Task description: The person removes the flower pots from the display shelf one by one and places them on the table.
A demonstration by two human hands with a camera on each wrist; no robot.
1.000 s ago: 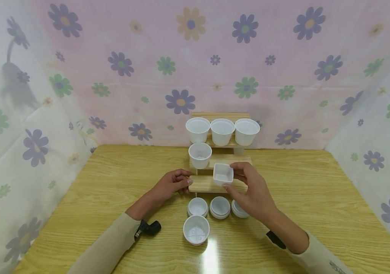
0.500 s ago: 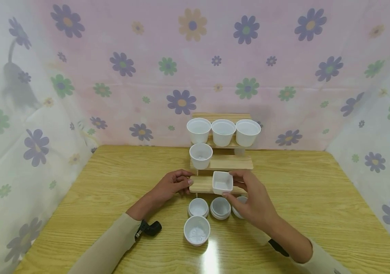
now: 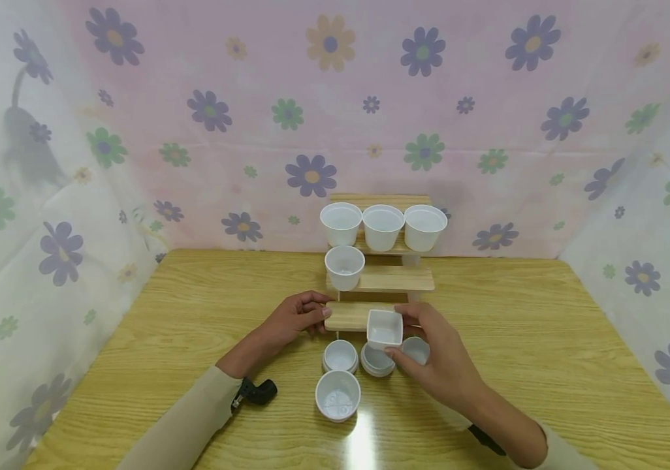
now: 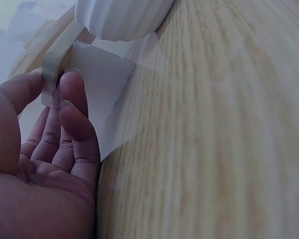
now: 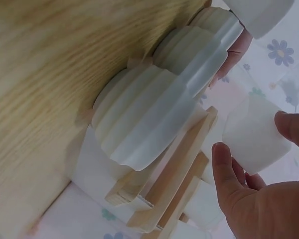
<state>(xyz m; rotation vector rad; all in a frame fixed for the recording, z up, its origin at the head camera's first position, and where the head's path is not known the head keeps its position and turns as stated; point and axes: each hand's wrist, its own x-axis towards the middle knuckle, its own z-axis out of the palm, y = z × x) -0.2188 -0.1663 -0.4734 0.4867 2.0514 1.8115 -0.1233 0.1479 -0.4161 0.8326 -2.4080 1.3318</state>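
My left hand grips the left end of the lowest wooden board of a tiered stand. In the left wrist view, thumb and fingers pinch that board end, beside a white support panel. Between thumb and fingers, my right hand holds a small square white pot, raised in front of the lowest board. Its opening faces up toward the head camera. Behind it, three ridged round white pots stand in a row on the table, the middle one partly covered by the square pot.
On the top tier three round white pots stand side by side. A single round pot sits at the left of the middle tier. Nearer me, another round white pot stands on the wood-grain table. Flowered cloth surrounds the table.
My right hand has drawn the square pot back toward me, from over the lowest board to its front edge. The left hand keeps its grip on the board end.
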